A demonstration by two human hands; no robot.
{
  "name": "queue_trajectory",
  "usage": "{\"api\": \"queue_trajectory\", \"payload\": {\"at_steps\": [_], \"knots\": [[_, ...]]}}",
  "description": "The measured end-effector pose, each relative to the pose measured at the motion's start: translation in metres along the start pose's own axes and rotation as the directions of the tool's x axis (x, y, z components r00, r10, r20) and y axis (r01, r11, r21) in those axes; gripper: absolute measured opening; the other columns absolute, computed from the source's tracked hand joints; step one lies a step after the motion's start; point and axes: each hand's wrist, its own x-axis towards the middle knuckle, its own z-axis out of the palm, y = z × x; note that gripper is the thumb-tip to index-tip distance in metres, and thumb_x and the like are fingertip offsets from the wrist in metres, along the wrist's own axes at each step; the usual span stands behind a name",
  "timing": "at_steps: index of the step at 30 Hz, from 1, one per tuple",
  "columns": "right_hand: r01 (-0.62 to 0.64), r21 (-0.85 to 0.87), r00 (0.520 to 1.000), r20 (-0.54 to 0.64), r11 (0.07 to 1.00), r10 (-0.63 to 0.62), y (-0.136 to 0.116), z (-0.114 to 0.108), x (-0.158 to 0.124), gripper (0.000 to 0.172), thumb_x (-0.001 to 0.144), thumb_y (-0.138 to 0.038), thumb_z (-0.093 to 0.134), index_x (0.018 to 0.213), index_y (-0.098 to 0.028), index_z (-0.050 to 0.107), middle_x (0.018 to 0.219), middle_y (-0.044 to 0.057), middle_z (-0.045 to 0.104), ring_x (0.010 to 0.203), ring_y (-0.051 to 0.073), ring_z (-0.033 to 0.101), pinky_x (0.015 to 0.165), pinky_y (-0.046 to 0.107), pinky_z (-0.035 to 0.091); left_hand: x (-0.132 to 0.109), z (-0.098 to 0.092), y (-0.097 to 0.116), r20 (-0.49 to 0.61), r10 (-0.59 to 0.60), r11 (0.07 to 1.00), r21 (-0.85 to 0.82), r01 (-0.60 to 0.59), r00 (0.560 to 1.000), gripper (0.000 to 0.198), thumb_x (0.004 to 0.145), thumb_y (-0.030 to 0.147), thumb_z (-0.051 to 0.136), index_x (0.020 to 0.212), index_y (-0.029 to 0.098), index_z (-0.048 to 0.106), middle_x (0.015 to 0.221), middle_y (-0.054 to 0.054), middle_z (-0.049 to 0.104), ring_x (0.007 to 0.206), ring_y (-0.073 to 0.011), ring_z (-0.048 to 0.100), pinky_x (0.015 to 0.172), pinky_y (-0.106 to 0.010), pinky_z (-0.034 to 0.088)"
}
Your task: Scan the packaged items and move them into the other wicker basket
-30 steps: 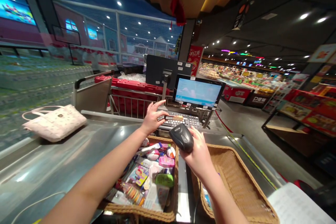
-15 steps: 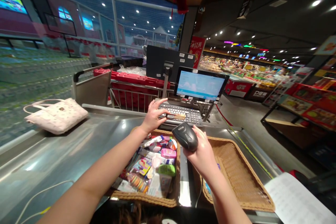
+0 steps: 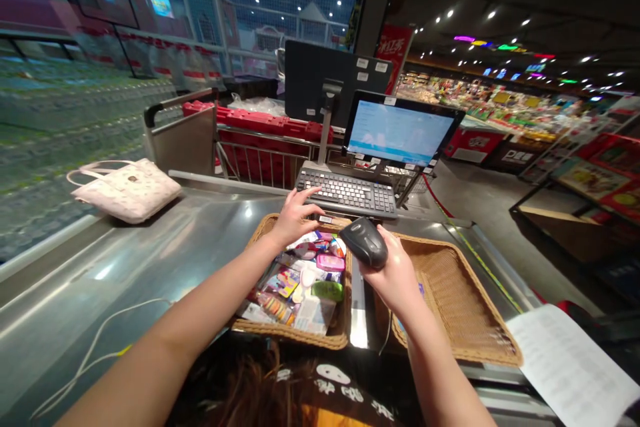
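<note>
My right hand (image 3: 395,270) is wrapped round a black handheld barcode scanner (image 3: 364,241), its head pointing left. My left hand (image 3: 294,219) is above the far-left part of a wicker basket (image 3: 287,330), with the index finger stretched toward the keyboard (image 3: 353,192). Below its thumb, a slim dark item with a white label (image 3: 326,219) shows, pinched by fingers partly hidden; its kind is unclear. Small packaged goods fill the basket, among them a pink case (image 3: 331,262) and a green-topped pack (image 3: 327,290). A second wicker basket (image 3: 463,300) lies under my right forearm, with a few packs at its left side.
A lit screen (image 3: 400,130) and the back of another monitor (image 3: 330,87) stand behind the keyboard. On the metal counter (image 3: 210,227) are a pale handbag (image 3: 133,190) at left and a thin white cable (image 3: 100,330). A paper sheet (image 3: 575,360) is at right.
The view has tilted down, so things sit higher in it. My left hand and the slim item have come off the keyboard toward the basket's far rim. The scanner stays in my right hand.
</note>
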Motion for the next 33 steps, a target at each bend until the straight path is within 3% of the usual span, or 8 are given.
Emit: {"api": "queue_trajectory", "payload": {"at_steps": [9, 15, 18, 22, 26, 29, 33], "knots": [[-0.067, -0.009, 0.997, 0.046, 0.998, 0.067, 0.005, 0.004, -0.007, 0.04, 0.074, -0.024, 0.063, 0.113, -0.018, 0.066, 0.119, 0.014, 0.068, 0.128, 0.038, 0.053, 0.107, 0.06, 0.042, -0.03, 0.029, -0.028, 0.19, -0.096, 0.995, -0.016, 0.101, 0.977, 0.014, 0.083, 0.032, 0.071, 0.093, 0.024, 0.075, 0.148, -0.009, 0.049, 0.135, -0.0292, 0.047, 0.116, -0.062, 0.021], [-0.084, 0.011, 0.996, 0.043, 0.996, 0.084, 0.009, 0.0, -0.01, 0.044, 0.072, -0.023, 0.064, 0.116, -0.02, 0.064, 0.119, 0.013, 0.068, 0.124, 0.036, 0.057, 0.104, 0.057, 0.046, -0.035, 0.04, -0.044, 0.411, -0.203, 0.977, 0.138, 0.159, 0.889, 0.018, 0.086, 0.033, 0.066, 0.099, 0.024, 0.075, 0.151, -0.01, 0.048, 0.14, -0.0314, 0.041, 0.115, -0.065, 0.022], [-0.11, 0.016, 0.993, 0.041, 0.994, 0.11, 0.013, -0.01, -0.014, 0.046, 0.073, -0.024, 0.064, 0.119, -0.02, 0.063, 0.12, 0.013, 0.068, 0.119, 0.034, 0.06, 0.101, 0.055, 0.049, -0.034, 0.041, -0.041, 0.425, -0.232, 0.967, 0.198, 0.16, 0.875, 0.023, 0.084, 0.029, 0.065, 0.104, 0.021, 0.075, 0.154, -0.015, 0.043, 0.144, -0.0367, 0.035, 0.113, -0.069, 0.021], [-0.212, -0.002, 0.977, -0.013, 0.977, 0.211, 0.025, -0.035, -0.028, 0.045, 0.074, -0.028, 0.065, 0.117, -0.019, 0.063, 0.12, 0.014, 0.068, 0.114, 0.033, 0.063, 0.097, 0.05, 0.052, -0.021, 0.044, -0.017, 0.39, -0.15, 0.974, 0.218, 0.068, 0.909, 0.037, 0.086, 0.031, 0.064, 0.122, 0.021, 0.067, 0.158, -0.016, 0.035, 0.147, -0.0344, 0.031, 0.116, -0.066, 0.02], [-0.34, -0.034, 0.932, -0.141, 0.94, 0.333, 0.04, -0.075, -0.048, 0.039, 0.073, -0.035, 0.068, 0.108, -0.018, 0.067, 0.113, 0.013, 0.07, 0.107, 0.033, 0.066, 0.094, 0.05, 0.053, 0.002, 0.063, 0.023, 0.409, 0.025, 0.994, 0.085, -0.066, 0.912, 0.036, 0.089, 0.036, 0.062, 0.122, 0.021, 0.065, 0.155, -0.015, 0.039, 0.145, -0.0329, 0.034, 0.117, -0.064, 0.02], [-0.432, -0.06, 0.877, -0.259, 0.9, 0.404, 0.053, -0.105, -0.065, 0.038, 0.073, -0.039, 0.07, 0.104, -0.018, 0.068, 0.107, 0.013, 0.071, 0.102, 0.034, 0.068, 0.092, 0.051, 0.054, 0.018, 0.091, 0.058, 0.45, 0.176, 0.983, -0.027, -0.183, 0.875, 0.035, 0.089, 0.037, 0.063, 0.12, 0.021, 0.066, 0.154, -0.015, 0.041, 0.146, -0.0326, 0.033, 0.118, -0.063, 0.019], [-0.489, -0.113, 0.83, -0.365, 0.865, 0.421, 0.074, -0.134, -0.086, 0.041, 0.073, -0.045, 0.071, 0.105, -0.021, 0.067, 0.105, 0.012, 0.071, 0.101, 0.034, 0.068, 0.091, 0.052, 0.055, 0.033, 0.141, 0.108, 0.517, 0.346, 0.936, -0.129, -0.329, 0.783, 0.035, 0.089, 0.036, 0.064, 0.121, 0.021, 0.066, 0.154, -0.015, 0.042, 0.146, -0.0325, 0.032, 0.118, -0.063, 0.019]]}}
